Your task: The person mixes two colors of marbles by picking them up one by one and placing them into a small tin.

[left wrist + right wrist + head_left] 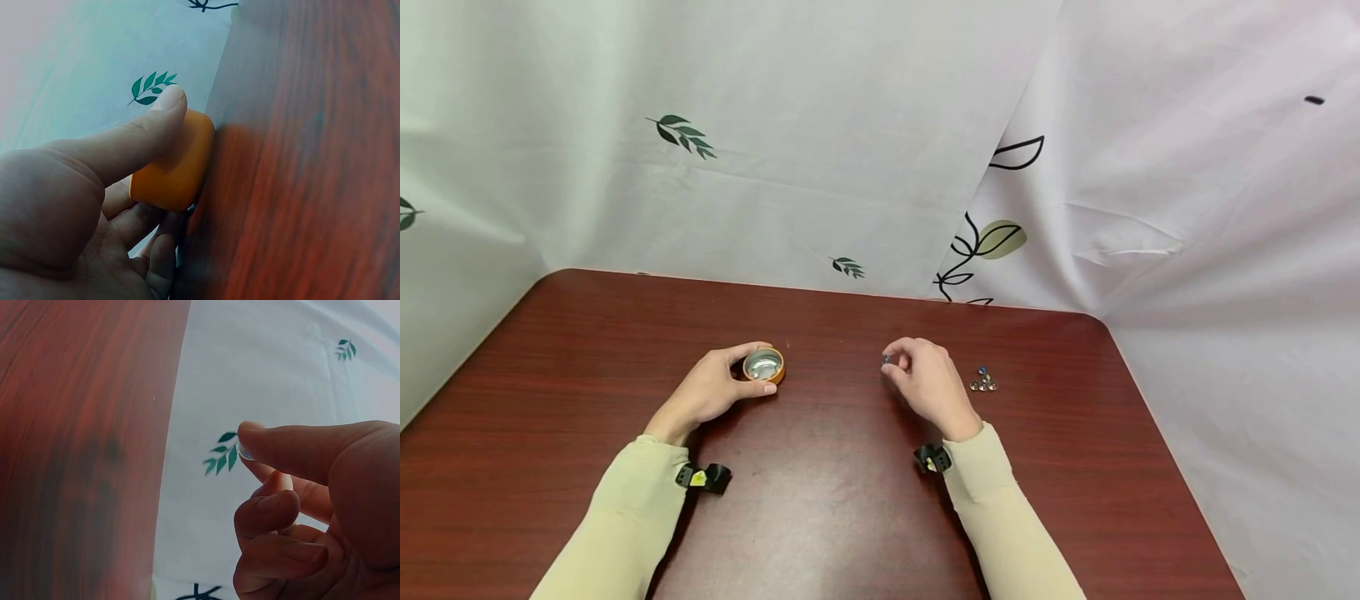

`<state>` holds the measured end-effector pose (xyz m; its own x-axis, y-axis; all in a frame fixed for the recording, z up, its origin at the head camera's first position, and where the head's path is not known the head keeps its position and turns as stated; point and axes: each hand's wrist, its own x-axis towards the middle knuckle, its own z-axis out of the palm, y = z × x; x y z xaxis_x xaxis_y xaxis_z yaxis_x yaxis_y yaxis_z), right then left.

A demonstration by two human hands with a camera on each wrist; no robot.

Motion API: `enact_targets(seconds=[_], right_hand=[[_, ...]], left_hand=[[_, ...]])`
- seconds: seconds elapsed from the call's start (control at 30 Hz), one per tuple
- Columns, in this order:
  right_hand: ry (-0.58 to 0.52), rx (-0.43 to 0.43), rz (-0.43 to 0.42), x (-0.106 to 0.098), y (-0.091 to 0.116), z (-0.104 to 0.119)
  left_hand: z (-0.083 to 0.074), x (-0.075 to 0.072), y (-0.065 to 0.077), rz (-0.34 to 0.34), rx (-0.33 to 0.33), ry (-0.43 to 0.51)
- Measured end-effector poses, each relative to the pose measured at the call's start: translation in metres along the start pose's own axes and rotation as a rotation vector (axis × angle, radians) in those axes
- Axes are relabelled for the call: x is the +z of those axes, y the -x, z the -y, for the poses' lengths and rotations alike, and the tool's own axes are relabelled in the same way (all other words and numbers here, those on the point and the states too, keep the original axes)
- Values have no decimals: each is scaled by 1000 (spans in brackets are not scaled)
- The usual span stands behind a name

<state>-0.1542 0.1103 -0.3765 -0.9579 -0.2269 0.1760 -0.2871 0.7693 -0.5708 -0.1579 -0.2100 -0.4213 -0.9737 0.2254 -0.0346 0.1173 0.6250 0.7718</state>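
Observation:
My left hand (715,385) grips a small round orange bowl (781,372) with a silvery inside, thumb on the near side and fingers around the far side. At the bowl's bottom left lies something small and shiny, too small to tell. In the left wrist view the orange outer wall (174,172) sits against the tabletop. Between thumb and index finger, my right hand (931,385) pinches a small clear, bluish glass bead (244,452), held up over the table. To the right of that hand lie several similar small beads (984,379), one of them blue.
The dark red wooden table (820,483) has rounded far corners. White cloth (790,167) with leaf prints hangs behind it and along its sides. Each forearm wears a black wrist strap (707,477) over a pale sleeve.

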Motion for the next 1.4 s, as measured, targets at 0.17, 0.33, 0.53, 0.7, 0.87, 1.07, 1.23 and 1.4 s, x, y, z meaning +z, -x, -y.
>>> enact_targets(seconds=[0.17, 0.33, 0.53, 0.7, 0.87, 1.07, 1.23, 1.4], right_hand=[[-4, -25, 11, 8, -4, 8], [-9, -32, 32, 16, -8, 18], [-18, -37, 60, 26, -11, 27], [-39, -47, 81, 35, -14, 35], [-49, -56, 94, 43, -18, 43], [-70, -62, 114, 54, -23, 53], [-77, -77, 118, 62, -26, 58], [-77, -83, 124, 69, -29, 64]], left_hand=[[0, 0, 0, 2, -2, 1], [1, 0, 0, -5, 2, 7], [0, 0, 0, -8, 1, 7], [0, 0, 0, -4, 2, 9], [0, 0, 0, -5, 2, 7], [1, 0, -1, -4, 11, 14], [2, 0, -2, -2, 20, 21], [0, 0, 0, -6, 24, 31]])
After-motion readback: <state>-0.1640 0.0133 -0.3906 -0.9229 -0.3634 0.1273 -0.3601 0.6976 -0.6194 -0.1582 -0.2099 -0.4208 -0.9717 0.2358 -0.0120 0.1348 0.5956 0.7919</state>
